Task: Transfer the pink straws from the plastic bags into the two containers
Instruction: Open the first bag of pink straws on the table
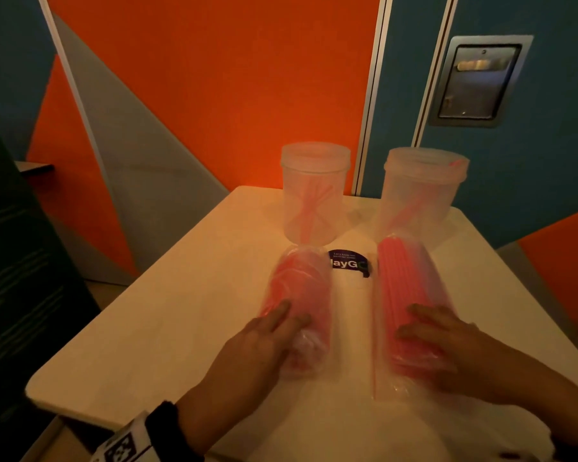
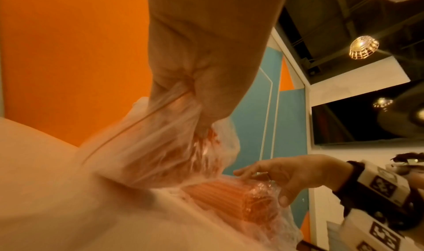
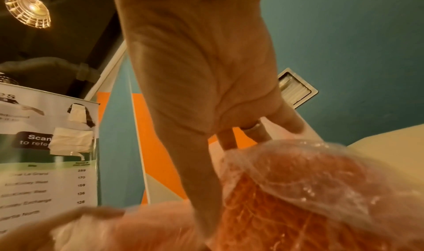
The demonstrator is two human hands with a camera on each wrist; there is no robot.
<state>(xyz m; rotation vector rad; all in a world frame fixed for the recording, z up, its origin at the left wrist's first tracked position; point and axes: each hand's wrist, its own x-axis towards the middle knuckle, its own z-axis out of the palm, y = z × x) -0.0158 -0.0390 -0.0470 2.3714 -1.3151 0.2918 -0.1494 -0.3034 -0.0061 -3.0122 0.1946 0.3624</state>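
Observation:
Two clear plastic bags of pink straws lie side by side on the pale table [image 1: 154, 331]. My left hand [image 1: 274, 331] lies over the near end of the left bag [image 1: 297, 288], and the left wrist view shows the plastic [image 2: 160, 146] bunched between thumb and palm [image 2: 201, 55]. Over the fuller right bag [image 1: 411, 288] arches my right hand [image 1: 437, 338], fingers on top and thumb [image 3: 197, 182] down its side. At the back stand two lidded translucent containers, left [image 1: 314, 191] and right [image 1: 421, 191], each holding a few pink straws.
A dark purple printed label [image 1: 347, 263] lies on the table between the bags. The table's far edge meets an orange and blue wall with a metal plate [image 1: 481, 81]. A dark panel [image 1: 20, 261] stands off the left edge.

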